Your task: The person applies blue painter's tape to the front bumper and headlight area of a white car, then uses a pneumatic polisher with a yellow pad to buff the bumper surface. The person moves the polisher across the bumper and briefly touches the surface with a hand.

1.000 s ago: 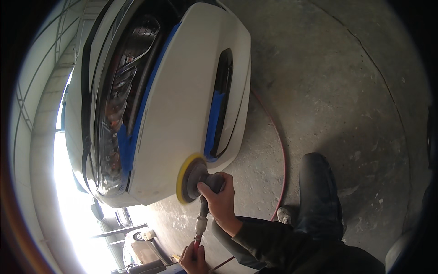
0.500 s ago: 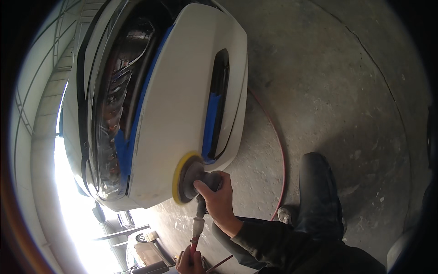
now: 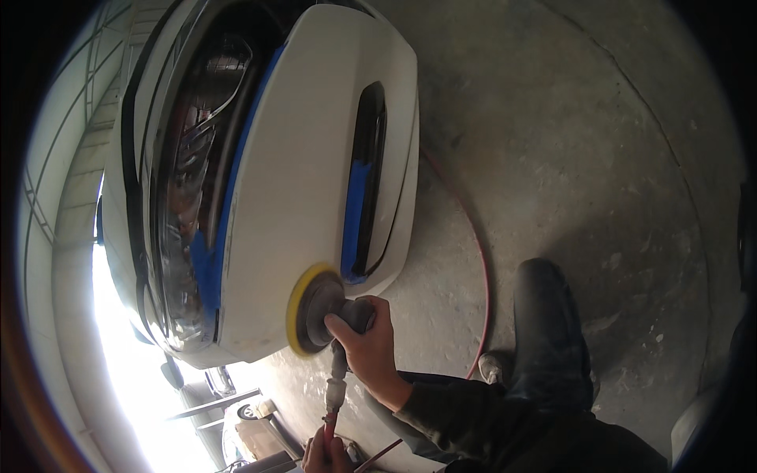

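Observation:
My right hand point(image 3: 369, 347) is wrapped round the grey body of an air sander point(image 3: 322, 307), with its thumb on the near side. The sander's round, yellow-edged pad point(image 3: 300, 311) lies tilted against the lower end of a white car bumper point(image 3: 292, 181). A grey fitting point(image 3: 336, 390) joins the sander to a red air hose point(image 3: 330, 422). At the bottom edge, my left hand point(image 3: 325, 456) is closed round that hose just below the fitting. Blue masking tape point(image 3: 356, 213) covers part of the dark slot in the bumper, close to the pad.
More blue tape point(image 3: 206, 268) edges the headlight point(image 3: 193, 181). Red hose point(image 3: 482, 268) curves over the concrete floor point(image 3: 552, 158) on the right, near my shoe point(image 3: 493, 366) and leg point(image 3: 548, 323). Another vehicle point(image 3: 256, 433) stands at the lower left, by a bright opening.
The car and the sander have shifted slightly left in the picture together. The pad stays on nearly the same part of the bumper. Both hands keep their grips.

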